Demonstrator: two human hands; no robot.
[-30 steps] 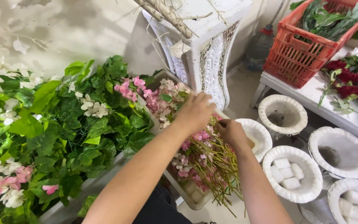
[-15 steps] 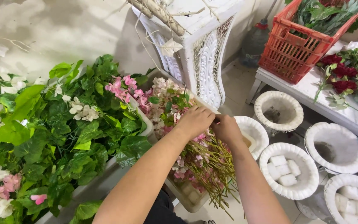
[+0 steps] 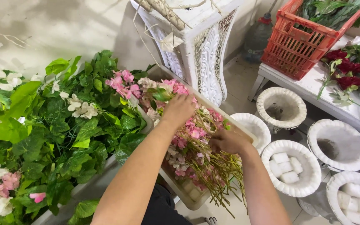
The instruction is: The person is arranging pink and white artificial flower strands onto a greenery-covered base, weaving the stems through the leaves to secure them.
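Note:
A bunch of artificial pink and white flower stems (image 3: pixel 196 141) lies in a long shallow beige tray (image 3: pixel 184 196), blooms toward the wall and green stems toward me. My left hand (image 3: pixel 179 109) rests palm down on the blooms near the top of the bunch, fingers curled into them. My right hand (image 3: pixel 228 141) is lower, its fingers closed around some of the stems near the tray's right rim.
A mass of green leaves with white and pink flowers (image 3: pixel 51 133) fills the left. A white carved pedestal (image 3: pixel 201 46) stands behind the tray. White ruffled pots (image 3: pixel 290 166), some holding white blocks, sit on the right. An orange crate (image 3: pixel 309 37) and red roses (image 3: pixel 346 71) rest on a white table.
My left hand has slid up the bunch toward the blooms. My right hand has dropped lower onto the stems. The view has shifted slightly.

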